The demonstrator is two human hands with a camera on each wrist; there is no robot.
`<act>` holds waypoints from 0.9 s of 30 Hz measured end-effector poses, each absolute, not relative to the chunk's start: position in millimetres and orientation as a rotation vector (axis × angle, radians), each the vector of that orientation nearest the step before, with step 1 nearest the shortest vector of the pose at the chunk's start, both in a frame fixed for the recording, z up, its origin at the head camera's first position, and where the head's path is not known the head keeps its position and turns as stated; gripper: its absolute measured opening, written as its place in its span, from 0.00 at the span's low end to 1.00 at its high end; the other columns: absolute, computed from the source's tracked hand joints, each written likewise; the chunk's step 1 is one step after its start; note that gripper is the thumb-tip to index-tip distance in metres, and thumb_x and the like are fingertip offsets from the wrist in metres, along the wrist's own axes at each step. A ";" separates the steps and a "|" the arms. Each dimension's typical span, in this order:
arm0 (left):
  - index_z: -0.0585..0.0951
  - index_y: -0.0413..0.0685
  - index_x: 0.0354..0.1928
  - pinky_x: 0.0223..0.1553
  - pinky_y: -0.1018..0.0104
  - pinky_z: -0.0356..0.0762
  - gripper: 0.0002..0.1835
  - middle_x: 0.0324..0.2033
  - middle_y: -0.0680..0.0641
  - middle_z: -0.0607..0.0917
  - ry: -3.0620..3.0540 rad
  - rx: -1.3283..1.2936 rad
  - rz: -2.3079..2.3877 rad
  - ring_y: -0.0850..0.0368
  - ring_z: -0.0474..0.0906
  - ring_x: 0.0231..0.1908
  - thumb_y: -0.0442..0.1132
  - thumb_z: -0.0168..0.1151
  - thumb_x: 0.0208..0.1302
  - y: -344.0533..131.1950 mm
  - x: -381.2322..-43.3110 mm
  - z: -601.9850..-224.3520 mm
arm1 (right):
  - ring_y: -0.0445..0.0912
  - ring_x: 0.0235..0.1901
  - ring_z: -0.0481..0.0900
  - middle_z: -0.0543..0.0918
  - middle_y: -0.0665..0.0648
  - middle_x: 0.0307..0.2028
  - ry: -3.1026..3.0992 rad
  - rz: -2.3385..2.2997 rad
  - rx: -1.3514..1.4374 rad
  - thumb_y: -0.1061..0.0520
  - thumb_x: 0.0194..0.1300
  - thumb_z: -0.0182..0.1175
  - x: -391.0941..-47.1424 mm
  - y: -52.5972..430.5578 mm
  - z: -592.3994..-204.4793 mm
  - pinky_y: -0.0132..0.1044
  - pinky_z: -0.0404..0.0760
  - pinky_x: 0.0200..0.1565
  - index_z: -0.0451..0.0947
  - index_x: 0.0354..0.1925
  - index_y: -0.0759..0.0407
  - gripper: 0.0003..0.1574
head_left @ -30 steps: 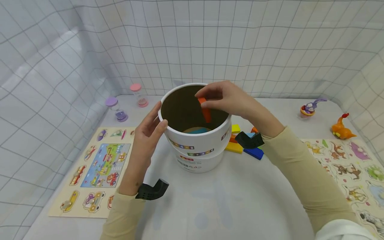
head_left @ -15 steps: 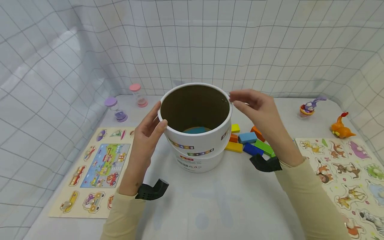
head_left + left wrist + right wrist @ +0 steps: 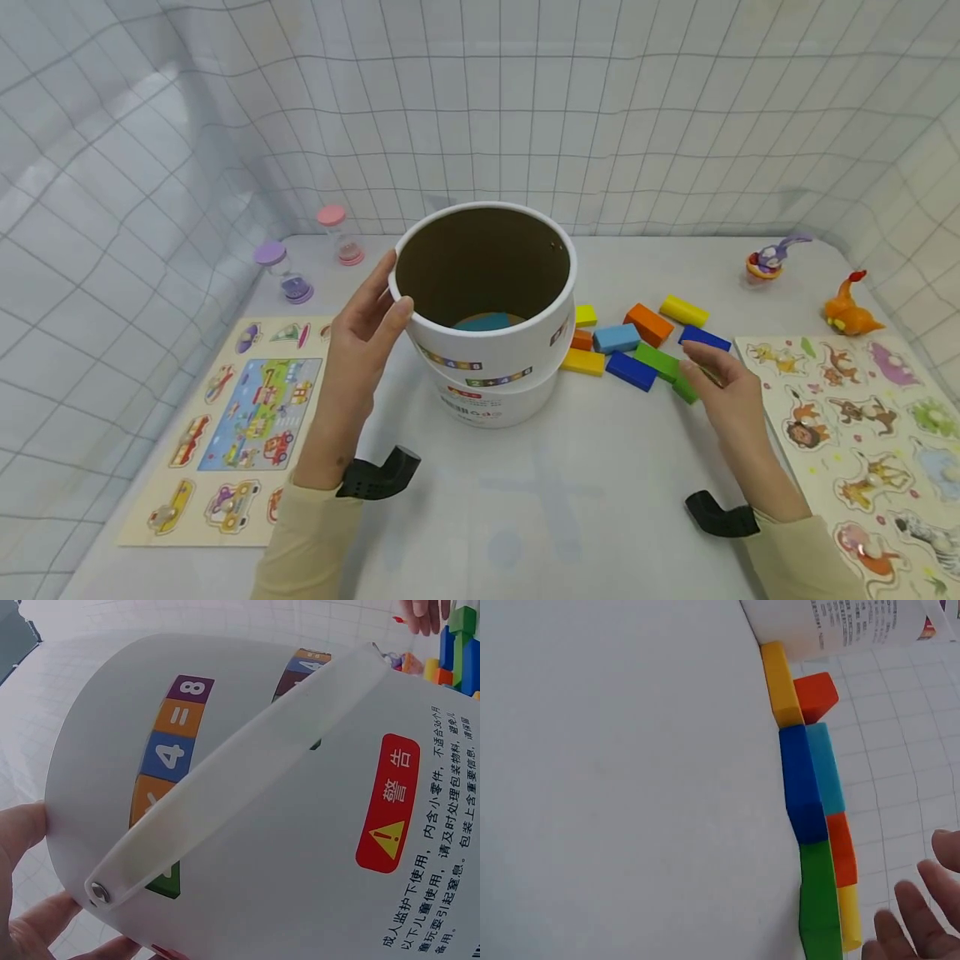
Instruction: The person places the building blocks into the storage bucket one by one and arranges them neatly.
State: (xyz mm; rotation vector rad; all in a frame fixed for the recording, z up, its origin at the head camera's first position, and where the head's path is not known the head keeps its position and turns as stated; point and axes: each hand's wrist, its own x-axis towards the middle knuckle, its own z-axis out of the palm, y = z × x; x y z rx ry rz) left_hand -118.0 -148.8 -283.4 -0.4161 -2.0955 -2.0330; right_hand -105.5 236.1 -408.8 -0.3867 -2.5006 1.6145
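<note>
A white bucket (image 3: 495, 392) with number stickers stands upright mid-table, a light-blue piece (image 3: 487, 321) visible at its bottom. My left hand (image 3: 360, 350) holds the bucket at its left side, thumb on the near rim, fingers round the outer wall. In the left wrist view, the bucket's handle strap (image 3: 240, 772) crosses its wall. My right hand (image 3: 731, 400) hovers close over the right end of the blocks, holding nothing, thumb and fingers apart. Nearest its fingertips lie a green block (image 3: 656, 360) and a blue block (image 3: 705, 337). In the right wrist view, its fingers (image 3: 922, 919) are relaxed.
Right of the bucket lie several more blocks, including a yellow cylinder (image 3: 684, 311), an orange block (image 3: 648, 323) and a light-blue block (image 3: 617, 338). Puzzle boards (image 3: 330, 321) (image 3: 825, 467) flank both sides. Two sand timers (image 3: 285, 273) and small toys (image 3: 851, 312) stand farther back.
My right hand let go of an orange block inside the bucket, left the rim and moved right and down to the blocks. My left hand stays on the bucket.
</note>
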 end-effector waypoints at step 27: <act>0.62 0.60 0.64 0.58 0.62 0.63 0.27 0.62 0.57 0.63 -2.085 -0.412 -2.049 0.56 0.59 0.62 0.37 0.51 0.63 -147.8 -118.7 -283.3 | 0.61 0.61 0.54 0.53 0.66 0.64 -2.793 1.455 -0.387 0.40 0.58 0.54 -90.8 248.0 -394.1 0.52 0.62 0.58 0.49 0.67 0.54 0.46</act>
